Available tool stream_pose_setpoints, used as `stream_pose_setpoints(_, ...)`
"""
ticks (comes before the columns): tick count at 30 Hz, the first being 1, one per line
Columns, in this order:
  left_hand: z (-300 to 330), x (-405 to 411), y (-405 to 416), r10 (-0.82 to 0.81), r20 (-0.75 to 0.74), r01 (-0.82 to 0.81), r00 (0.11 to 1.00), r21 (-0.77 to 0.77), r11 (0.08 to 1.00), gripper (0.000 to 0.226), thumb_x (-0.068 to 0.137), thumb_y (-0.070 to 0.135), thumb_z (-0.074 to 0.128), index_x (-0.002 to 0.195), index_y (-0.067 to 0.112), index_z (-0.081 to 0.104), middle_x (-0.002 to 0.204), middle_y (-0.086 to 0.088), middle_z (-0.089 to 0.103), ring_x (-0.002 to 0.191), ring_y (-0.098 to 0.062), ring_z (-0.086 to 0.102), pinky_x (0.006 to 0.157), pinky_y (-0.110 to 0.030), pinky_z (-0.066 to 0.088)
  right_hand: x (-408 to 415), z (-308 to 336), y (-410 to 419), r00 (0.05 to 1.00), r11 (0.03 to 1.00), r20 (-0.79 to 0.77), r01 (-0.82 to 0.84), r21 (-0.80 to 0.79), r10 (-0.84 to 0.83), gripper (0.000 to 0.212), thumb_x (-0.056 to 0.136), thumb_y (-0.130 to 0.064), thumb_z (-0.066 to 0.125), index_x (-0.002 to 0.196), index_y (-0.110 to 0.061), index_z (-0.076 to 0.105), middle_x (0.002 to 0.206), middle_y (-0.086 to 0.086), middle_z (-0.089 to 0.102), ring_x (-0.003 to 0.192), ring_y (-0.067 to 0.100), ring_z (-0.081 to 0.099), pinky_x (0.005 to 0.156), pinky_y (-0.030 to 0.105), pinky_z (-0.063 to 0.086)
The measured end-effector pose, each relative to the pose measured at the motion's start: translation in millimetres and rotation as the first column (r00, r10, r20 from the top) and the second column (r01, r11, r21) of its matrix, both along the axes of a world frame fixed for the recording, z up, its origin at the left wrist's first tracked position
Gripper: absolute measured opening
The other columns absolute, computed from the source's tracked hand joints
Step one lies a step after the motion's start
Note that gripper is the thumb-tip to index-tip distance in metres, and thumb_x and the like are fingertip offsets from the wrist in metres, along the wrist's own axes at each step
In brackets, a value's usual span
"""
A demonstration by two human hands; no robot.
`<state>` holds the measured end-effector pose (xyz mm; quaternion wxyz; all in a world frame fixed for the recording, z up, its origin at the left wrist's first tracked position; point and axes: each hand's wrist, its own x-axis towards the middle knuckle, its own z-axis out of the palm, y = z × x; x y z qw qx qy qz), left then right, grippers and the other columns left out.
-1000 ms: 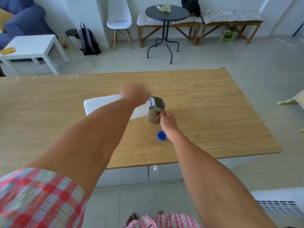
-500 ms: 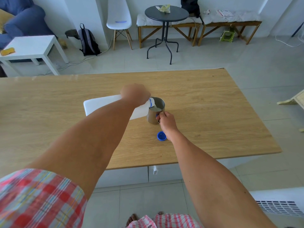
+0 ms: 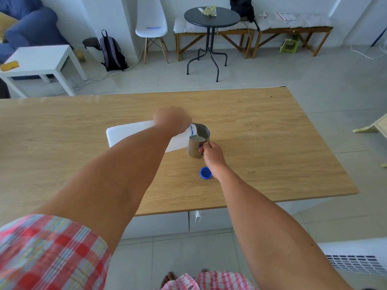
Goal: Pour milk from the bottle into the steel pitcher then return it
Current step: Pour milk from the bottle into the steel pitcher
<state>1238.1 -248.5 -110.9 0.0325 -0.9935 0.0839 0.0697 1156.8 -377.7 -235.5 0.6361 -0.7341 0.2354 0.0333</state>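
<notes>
Wooden table (image 3: 261, 126), tilted bottle (image 3: 134, 133) over pitcher (image 3: 195, 150)

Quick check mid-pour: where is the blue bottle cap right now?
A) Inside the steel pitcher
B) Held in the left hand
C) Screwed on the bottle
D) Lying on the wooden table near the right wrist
D: the blue cap lies on the wooden table just beside the right wrist, while the bottle is tipped open-mouthed over the steel pitcher.
</notes>
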Motion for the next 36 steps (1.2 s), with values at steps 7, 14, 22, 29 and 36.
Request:
stream_pose_setpoints(7, 0.3, 0.3, 0.3, -0.003, 0.001, 0.003, 1.000, -0.005, 1.000, 0.030, 0.099, 0.031, 0.042, 0.075, 0.017, 0.054, 0.078, -0.005, 0.058, 0.076, -0.027, 0.059, 0.064, -0.033, 0.041, 1.6, -0.8, 0.5, 1.000, 1.000, -0.009, 0.003, 0.011, -0.003, 0.035, 0.106, -0.020, 0.040, 0.076, -0.016, 0.058, 0.082, 0.000, 0.060, 0.068, 0.015, 0.047, 0.068, 0.031, 0.038)
stream_pose_setpoints(14, -0.1, 0.9, 0.1, -0.007, -0.002, 0.007, 1.000, -0.013, 1.000, 0.032, 0.099, 0.031, 0.040, 0.076, 0.016, 0.055, 0.077, -0.004, 0.058, 0.063, -0.021, 0.051, 0.060, -0.032, 0.038, 1.3, -0.3, 0.9, 1.000, 1.000, -0.013, 0.000, 0.016, 0.000, 0.033, 0.106, -0.021, 0.040, 0.080, -0.015, 0.059, 0.085, 0.002, 0.060, 0.068, 0.015, 0.047, 0.069, 0.032, 0.038)
stream_pose_setpoints(22, -0.6, 1.3, -0.3, -0.009, 0.005, 0.009, 1.000, 0.011, 1.000, 0.031, 0.099, 0.030, 0.041, 0.075, 0.016, 0.054, 0.078, -0.005, 0.058, 0.076, -0.027, 0.060, 0.065, -0.033, 0.042, 1.5, -1.4, 0.4, 1.000, 1.000, -0.013, 0.003, 0.013, -0.003, 0.036, 0.108, -0.022, 0.039, 0.078, -0.016, 0.059, 0.084, 0.002, 0.060, 0.066, 0.015, 0.046, 0.067, 0.031, 0.038)
stream_pose_setpoints(29, -0.7, 1.6, -1.0, -0.013, 0.008, 0.013, 1.000, 0.013, 1.000, 0.031, 0.099, 0.031, 0.041, 0.075, 0.016, 0.054, 0.078, -0.005, 0.059, 0.077, -0.027, 0.061, 0.064, -0.033, 0.041, 1.2, -1.2, 0.0, 1.000, 1.000, -0.006, -0.001, 0.007, 0.001, 0.035, 0.107, -0.020, 0.039, 0.078, -0.016, 0.058, 0.087, 0.003, 0.061, 0.069, 0.015, 0.047, 0.068, 0.031, 0.038)
stream_pose_setpoints(36, -0.6, 1.7, 0.3, -0.013, 0.016, 0.013, 1.000, 0.003, 1.000, 0.035, 0.101, 0.033, 0.040, 0.074, 0.016, 0.054, 0.077, -0.004, 0.058, 0.064, -0.021, 0.052, 0.061, -0.032, 0.039, 1.0, -1.6, 0.1, 1.000, 1.000, -0.001, -0.007, -0.007, 0.007, 0.036, 0.107, -0.021, 0.038, 0.078, -0.016, 0.058, 0.091, 0.004, 0.063, 0.077, 0.018, 0.051, 0.070, 0.031, 0.039)
